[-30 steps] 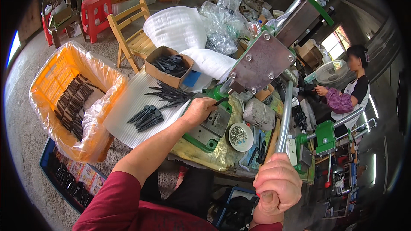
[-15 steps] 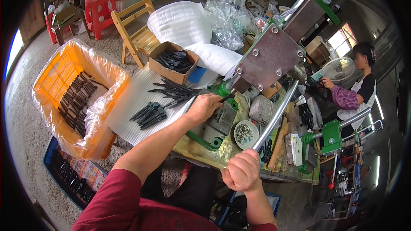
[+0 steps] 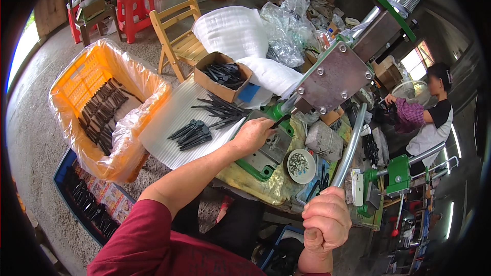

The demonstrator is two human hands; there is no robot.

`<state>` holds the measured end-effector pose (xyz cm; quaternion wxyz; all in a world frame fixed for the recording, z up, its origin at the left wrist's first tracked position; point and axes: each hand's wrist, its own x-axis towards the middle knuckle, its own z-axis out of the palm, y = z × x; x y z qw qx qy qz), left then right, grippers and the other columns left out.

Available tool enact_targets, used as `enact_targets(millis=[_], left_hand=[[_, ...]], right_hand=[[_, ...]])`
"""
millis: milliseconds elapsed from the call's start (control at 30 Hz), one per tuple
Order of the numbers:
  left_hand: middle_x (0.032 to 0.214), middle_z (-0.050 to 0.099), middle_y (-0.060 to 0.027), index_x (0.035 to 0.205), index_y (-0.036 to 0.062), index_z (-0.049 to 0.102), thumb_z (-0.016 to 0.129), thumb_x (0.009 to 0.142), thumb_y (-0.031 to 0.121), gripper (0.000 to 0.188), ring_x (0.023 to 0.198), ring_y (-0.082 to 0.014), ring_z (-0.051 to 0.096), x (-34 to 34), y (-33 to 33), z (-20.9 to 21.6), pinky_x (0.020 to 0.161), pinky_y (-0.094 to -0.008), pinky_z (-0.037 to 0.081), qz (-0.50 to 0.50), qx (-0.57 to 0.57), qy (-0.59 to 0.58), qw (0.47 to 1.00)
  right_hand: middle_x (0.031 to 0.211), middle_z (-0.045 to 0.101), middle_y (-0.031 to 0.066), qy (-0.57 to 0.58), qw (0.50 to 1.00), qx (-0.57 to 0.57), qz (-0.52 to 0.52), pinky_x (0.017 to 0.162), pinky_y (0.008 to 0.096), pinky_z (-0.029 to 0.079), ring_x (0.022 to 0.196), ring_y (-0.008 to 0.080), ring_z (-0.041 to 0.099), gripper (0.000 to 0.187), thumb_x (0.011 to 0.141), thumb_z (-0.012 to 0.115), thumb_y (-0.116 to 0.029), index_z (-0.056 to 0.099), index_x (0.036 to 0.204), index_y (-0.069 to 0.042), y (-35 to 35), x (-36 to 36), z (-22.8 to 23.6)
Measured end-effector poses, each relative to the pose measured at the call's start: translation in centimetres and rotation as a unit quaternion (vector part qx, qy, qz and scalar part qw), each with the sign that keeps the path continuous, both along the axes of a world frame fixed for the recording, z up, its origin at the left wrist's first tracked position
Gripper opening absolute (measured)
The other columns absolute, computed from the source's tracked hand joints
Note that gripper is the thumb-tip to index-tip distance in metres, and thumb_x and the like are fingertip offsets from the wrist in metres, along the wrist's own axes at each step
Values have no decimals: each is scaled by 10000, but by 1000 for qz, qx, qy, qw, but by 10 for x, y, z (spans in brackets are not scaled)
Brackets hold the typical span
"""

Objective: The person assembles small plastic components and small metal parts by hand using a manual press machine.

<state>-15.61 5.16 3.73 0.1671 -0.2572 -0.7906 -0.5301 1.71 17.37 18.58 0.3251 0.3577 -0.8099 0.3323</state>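
My left hand point(image 3: 254, 135) pinches a small dark piece point(image 3: 280, 121) under the head of a green and steel lever press point(image 3: 335, 79). The piece's exact kind is too small to tell. In a closed fist, my right hand point(image 3: 327, 220) grips the lower end of the press's steel lever point(image 3: 353, 145). Left of the press, two bunches of slim black tapered pieces point(image 3: 192, 134) lie on a white foam sheet point(image 3: 158, 130). A cardboard box point(image 3: 232, 92) behind them holds more black pieces. Near the press base stands a white bowl point(image 3: 308, 176) of small metal bits.
A plastic-lined orange crate point(image 3: 69, 89) with rows of dark pieces stands at left, above a blue tray point(image 3: 64, 176). Behind are a wooden folding chair point(image 3: 176, 30) and a red stool point(image 3: 134, 10). At right, a person point(image 3: 437, 107) sits beyond a second green press point(image 3: 399, 174).
My right hand has moved right and slightly down with the lever, which has swung to a steeper angle. My left hand stays at the press, still pinching the dark piece. The whole view has shifted slightly.
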Motion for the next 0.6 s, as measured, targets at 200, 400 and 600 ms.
enact_targets(millis=[200,400,600], left_hand=[[857,572,-178,886,-17,572,556,744,129,204,824,-338,545,18,-76,6,729,-381,432,35,-94,-50,994],[823,573,-152,884,22,583,566,740,159,199,806,-323,553,35,-164,-6,710,-389,433,135,-192,-88,968],[839,570,-136,896,40,581,552,753,201,217,842,-304,548,43,-194,-30,718,-393,427,177,-310,-146,923]], right_hand=[[667,538,13,42,999,-15,-8,633,349,396,586,185,544,257,789,557,-347,501,697,-114,0,3,1],[782,444,65,138,989,-39,-24,680,402,336,697,217,437,327,808,471,-414,413,784,-93,-3,0,0],[832,440,82,149,985,-62,-60,705,426,353,759,237,431,300,802,480,-384,420,819,-91,-4,6,-3]])
